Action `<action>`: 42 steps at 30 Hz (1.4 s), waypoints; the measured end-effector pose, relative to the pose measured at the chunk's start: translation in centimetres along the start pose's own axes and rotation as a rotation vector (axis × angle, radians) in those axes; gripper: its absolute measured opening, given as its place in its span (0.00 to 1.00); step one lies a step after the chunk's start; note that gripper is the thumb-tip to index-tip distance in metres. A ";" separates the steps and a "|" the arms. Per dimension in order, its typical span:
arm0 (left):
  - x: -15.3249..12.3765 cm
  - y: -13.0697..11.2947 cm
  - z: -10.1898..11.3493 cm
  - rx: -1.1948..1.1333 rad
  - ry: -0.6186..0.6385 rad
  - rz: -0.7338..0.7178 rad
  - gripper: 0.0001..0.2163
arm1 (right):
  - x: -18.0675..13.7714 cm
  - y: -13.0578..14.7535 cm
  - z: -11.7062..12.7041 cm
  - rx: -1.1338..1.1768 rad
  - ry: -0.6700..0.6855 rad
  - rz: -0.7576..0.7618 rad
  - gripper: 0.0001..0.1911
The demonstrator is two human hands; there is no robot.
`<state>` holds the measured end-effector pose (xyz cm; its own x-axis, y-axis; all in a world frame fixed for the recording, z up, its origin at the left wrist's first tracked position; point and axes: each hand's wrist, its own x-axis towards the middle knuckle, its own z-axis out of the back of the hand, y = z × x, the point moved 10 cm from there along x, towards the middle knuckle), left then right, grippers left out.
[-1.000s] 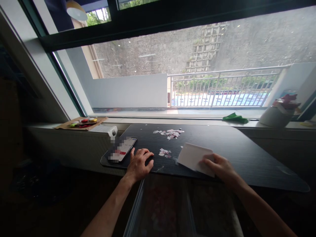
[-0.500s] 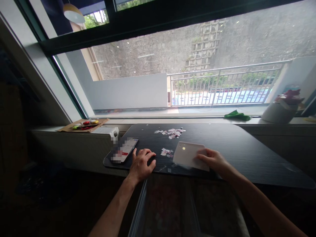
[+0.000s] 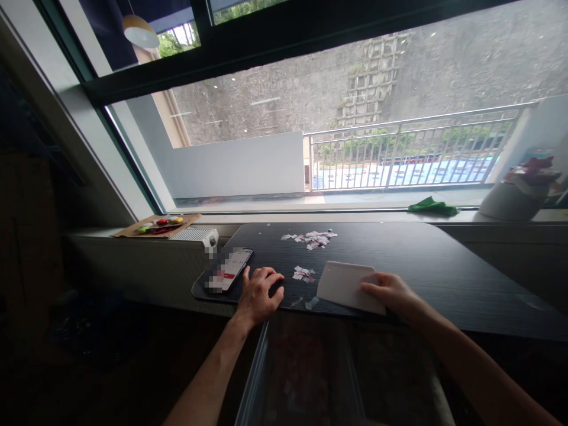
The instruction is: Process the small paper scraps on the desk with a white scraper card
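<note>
My left hand (image 3: 258, 293) rests palm down on the near edge of the dark table (image 3: 444, 266), fingers spread, just right of a phone (image 3: 228, 269). My right hand (image 3: 390, 293) grips the right side of a white flat card (image 3: 344, 285) that lies tilted on the table near the front edge. A small cluster of paper scraps (image 3: 303, 274) lies between the two hands, just left of the card. A larger pile of scraps (image 3: 312, 238) sits farther back. A clear bin (image 3: 261, 367) stands below the table edge in front of me.
On the window sill lie a cardboard piece with colourful items (image 3: 157, 225), a white device (image 3: 195, 235), a green cloth (image 3: 432, 207) and a white pot with a plant (image 3: 510, 198). The window shows a railing and a wall outside.
The card in my right hand has slid left toward the small scrap cluster and lies a little flatter. My left hand has stayed put; the camera shifted slightly.
</note>
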<state>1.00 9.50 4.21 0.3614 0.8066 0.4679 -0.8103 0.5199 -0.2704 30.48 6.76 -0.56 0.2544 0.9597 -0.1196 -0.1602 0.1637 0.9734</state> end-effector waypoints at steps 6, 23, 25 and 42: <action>0.0 0.0 -0.1 0.001 -0.001 -0.002 0.10 | -0.8 0.4 -1.1 0.035 0.082 -0.054 0.03; 0.0 0.1 -0.1 -0.005 0.003 0.003 0.10 | 0.5 1.8 -0.1 0.052 0.011 0.079 0.08; 0.0 0.1 -0.1 -0.006 0.007 0.006 0.10 | 0.9 1.6 -0.6 0.049 0.019 0.067 0.06; 0.0 0.0 0.0 -0.010 0.011 0.016 0.10 | 0.7 1.1 -0.7 0.053 0.112 0.000 0.08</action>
<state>0.98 9.50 4.14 0.3530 0.8179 0.4543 -0.8116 0.5093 -0.2862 29.80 7.79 0.26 0.1454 0.9797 -0.1380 -0.1091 0.1545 0.9820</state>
